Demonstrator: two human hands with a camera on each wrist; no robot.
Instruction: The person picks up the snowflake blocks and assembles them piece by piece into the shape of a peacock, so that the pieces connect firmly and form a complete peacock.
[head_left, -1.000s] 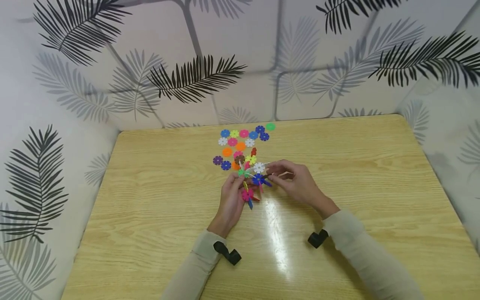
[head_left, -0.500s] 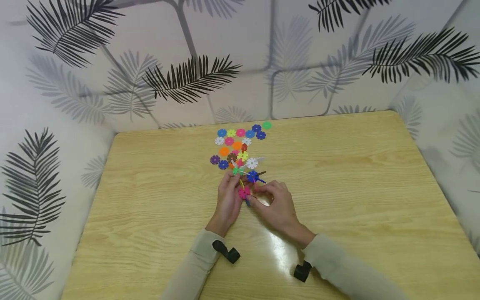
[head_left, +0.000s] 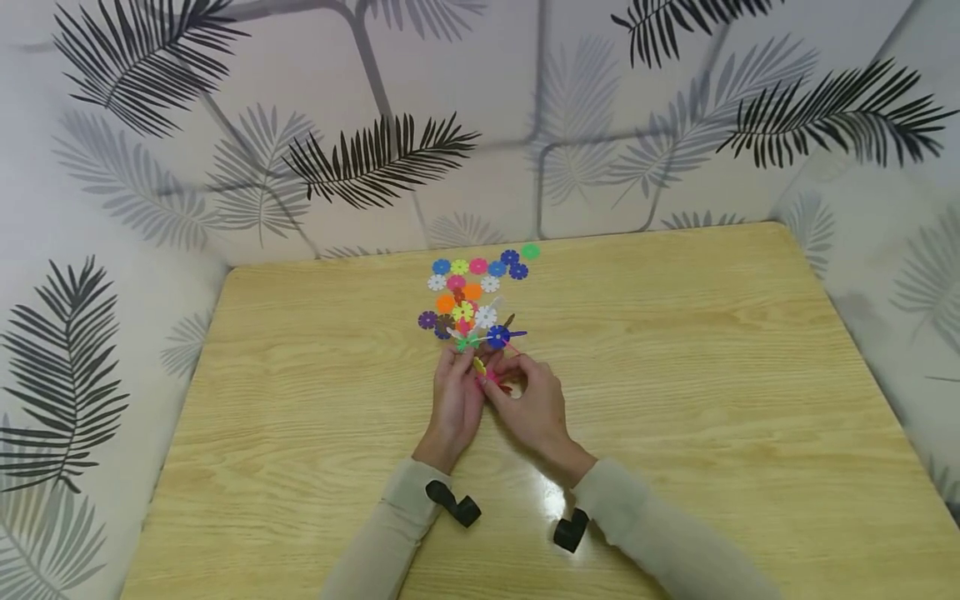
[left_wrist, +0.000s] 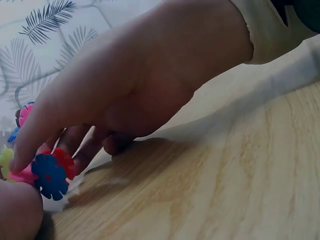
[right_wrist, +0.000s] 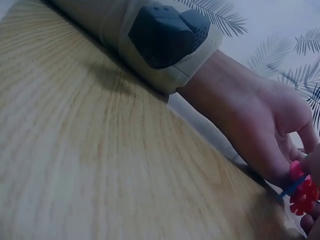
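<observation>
Joined notched plastic snowflake discs form a branching cluster between both hands. My left hand (head_left: 456, 404) grips the cluster from the left, fingers behind it, near a green disc (head_left: 467, 343). My right hand (head_left: 536, 408) pinches its lower part, thumb and fingers at a pink disc (head_left: 489, 377). A dark blue disc (head_left: 498, 337) and a white disc (head_left: 486, 317) stick out above the fingers. In the left wrist view, a blue disc (left_wrist: 50, 176) and a red disc (left_wrist: 65, 161) hang below the fingers. The right wrist view has the red disc (right_wrist: 304, 198) beside the right fingertips, partly hidden.
Loose snowflake discs lie flat behind the hands, among them an orange disc (head_left: 472, 292), a purple disc (head_left: 427, 320) and a light green disc (head_left: 531, 251). The wooden table (head_left: 712, 375) ends at a leaf-patterned wall covering (head_left: 480, 167).
My right hand has left the brown disc on the cluster's right side and come down and left to the pink disc. The cluster has turned, its upper discs shifting left. My left hand keeps its grip.
</observation>
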